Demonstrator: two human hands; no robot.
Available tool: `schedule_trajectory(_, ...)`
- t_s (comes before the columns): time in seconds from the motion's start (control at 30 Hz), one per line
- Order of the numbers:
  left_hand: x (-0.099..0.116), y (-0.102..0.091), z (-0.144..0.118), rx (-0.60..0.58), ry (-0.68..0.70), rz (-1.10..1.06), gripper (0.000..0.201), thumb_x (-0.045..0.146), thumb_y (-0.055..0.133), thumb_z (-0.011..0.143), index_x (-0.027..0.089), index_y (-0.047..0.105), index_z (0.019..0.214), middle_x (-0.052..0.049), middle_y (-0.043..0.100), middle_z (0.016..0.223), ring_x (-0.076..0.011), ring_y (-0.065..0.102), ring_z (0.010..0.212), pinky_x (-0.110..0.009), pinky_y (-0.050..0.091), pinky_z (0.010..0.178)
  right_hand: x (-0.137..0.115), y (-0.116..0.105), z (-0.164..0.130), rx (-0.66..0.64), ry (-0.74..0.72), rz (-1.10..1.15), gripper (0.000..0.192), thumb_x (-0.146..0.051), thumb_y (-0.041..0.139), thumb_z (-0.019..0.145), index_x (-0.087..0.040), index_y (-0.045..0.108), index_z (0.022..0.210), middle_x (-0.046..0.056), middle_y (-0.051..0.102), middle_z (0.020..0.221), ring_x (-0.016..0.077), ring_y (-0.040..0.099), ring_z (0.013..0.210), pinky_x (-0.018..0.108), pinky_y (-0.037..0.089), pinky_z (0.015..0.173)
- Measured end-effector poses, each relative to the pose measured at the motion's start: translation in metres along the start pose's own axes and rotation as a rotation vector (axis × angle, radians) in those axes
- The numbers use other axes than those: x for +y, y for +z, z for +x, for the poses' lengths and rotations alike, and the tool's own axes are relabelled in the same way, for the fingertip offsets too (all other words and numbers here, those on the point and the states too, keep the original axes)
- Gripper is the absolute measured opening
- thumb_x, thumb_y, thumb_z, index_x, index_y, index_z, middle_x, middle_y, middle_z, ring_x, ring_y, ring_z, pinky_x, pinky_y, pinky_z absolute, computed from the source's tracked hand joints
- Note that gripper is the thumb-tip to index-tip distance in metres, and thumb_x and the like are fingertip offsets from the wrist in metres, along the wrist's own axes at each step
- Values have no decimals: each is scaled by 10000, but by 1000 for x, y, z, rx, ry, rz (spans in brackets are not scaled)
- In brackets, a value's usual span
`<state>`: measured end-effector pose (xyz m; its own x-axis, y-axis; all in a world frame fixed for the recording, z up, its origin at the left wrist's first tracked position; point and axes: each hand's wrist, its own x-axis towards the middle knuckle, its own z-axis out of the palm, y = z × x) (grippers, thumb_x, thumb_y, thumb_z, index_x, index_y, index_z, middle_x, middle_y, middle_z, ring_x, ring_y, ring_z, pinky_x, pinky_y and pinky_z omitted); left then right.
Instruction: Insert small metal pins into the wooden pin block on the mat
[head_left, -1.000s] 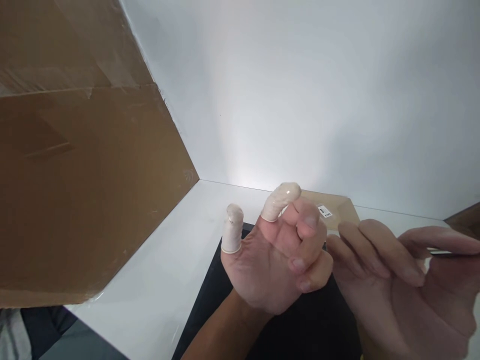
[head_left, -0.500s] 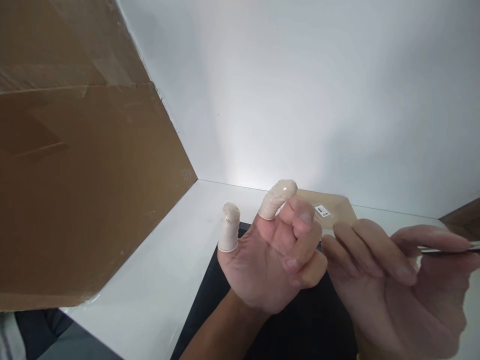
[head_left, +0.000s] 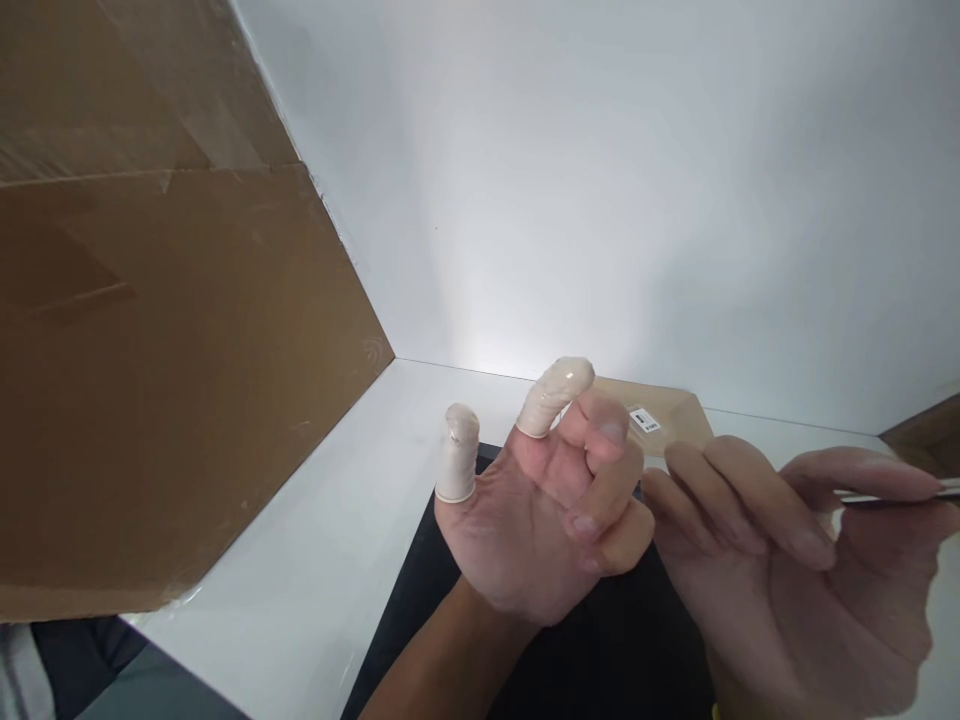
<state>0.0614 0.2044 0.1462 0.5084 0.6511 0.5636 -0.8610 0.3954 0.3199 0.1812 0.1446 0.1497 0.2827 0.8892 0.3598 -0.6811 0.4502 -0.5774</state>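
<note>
My left hand (head_left: 525, 530) is held palm up, its thumb and index finger stretched apart with nothing between them. A cream rubber finger cot (head_left: 457, 455) covers the thumb, and another finger cot (head_left: 555, 397) covers the index finger; the remaining fingers curl inward. Beside it, my right hand (head_left: 787, 580) pinches a thin, shiny tool that looks like tweezers (head_left: 949, 489) between thumb and index finger. Most of that tool is hidden by the fingers or cut off by the right edge. The two hands are close together at the left hand's curled fingers.
A large cardboard box (head_left: 187, 380) fills the left side. Under my hands lies a black mat (head_left: 600, 660) on a white table (head_left: 300, 580). Behind them rests a tan envelope-like sheet (head_left: 679, 415) with a white label, against a white wall (head_left: 562, 200). A brown edge (head_left: 930, 440) shows at right.
</note>
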Motion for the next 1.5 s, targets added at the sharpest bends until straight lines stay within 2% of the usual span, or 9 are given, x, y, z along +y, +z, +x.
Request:
schedule_trajectory(0.1, 0, 2, 1, 63, 5, 53, 699, 801, 325, 977, 282, 739, 1196, -50, 594, 906, -122, 261, 563, -220, 283, 421, 0, 0, 0, -8, 11, 24, 99, -454, 837, 891, -361, 809, 902, -69, 179, 546, 102, 280, 538, 246, 299, 481)
schedule_trajectory(0.3, -1, 10, 2, 318, 41, 178, 750, 847, 258, 955, 308, 748, 1129, -49, 583, 893, -135, 313, 607, -291, 381, 583, 2, -2, 0, -22, 10, 29, 107, -463, 824, 902, -360, 799, 919, -69, 194, 548, 101, 290, 542, 258, 297, 493)
schedule_trajectory(0.57, -2, 8, 3, 191, 27, 126, 723, 841, 294, 955, 310, 732, 1177, -47, 619, 912, -133, 260, 578, -292, 301, 542, 1, -5, -1, -35, 11, 5, 79, -446, 813, 916, -374, 789, 936, -66, 196, 561, 112, 290, 549, 266, 292, 498)
schedule_trajectory(0.9, -2, 7, 3, 155, 38, 88, 689, 807, 330, 975, 287, 728, 1188, -38, 612, 888, -124, 262, 568, -283, 283, 524, 3, -6, 1, -46, 8, 18, 82, -445, 795, 931, -364, 805, 939, -65, 209, 568, 105, 285, 548, 246, 312, 501)
schedule_trajectory(1.1, -1, 7, 1, 153, 34, 171, 724, 828, 265, 976, 311, 715, 1210, -31, 604, 926, -120, 240, 560, -290, 297, 520, 2, -4, -2, -46, -5, 11, 83, -444, 787, 938, -366, 810, 948, -63, 192, 562, 113, 267, 541, 256, 302, 495)
schedule_trajectory(1.3, 0, 11, -5, 185, 31, 479, 813, 867, 107, 945, 385, 527, 1448, -43, 629, 1061, -134, 227, 561, -294, 289, 469, -10, 0, -19, -124, -55, -23, 103, -454, 758, 963, -371, 818, 966, -55, 221, 528, 118, 306, 532, 270, 326, 498)
schedule_trajectory(1.4, -6, 8, -10, 24, 33, 735, 796, 825, 58, 975, 396, 431, 1532, -65, 619, 1200, -129, 334, 574, -284, 369, 469, -17, -16, -40, -131, -66, -97, 129, -472, 721, 987, -378, 809, 1004, -46, 267, 538, 129, 334, 558, 281, 339, 519)
schedule_trajectory(1.43, -10, 6, -11, -56, 58, 886, 768, 816, 110, 991, 388, 399, 1558, -81, 599, 1279, -138, 438, 635, -296, 451, 529, -19, -25, -48, -108, -61, -125, 129, -469, 708, 995, -380, 801, 997, -42, 280, 553, 134, 346, 576, 283, 351, 537)
schedule_trajectory(1.5, -17, 1, -12, -229, 188, 1294, 688, 756, 345, 1020, 372, 364, 1590, -110, 515, 1455, -220, 610, 965, -391, 575, 814, -21, -48, -67, -34, -33, -184, 137, -449, 677, 1015, -369, 780, 973, -35, 302, 588, 141, 367, 610, 284, 379, 574)
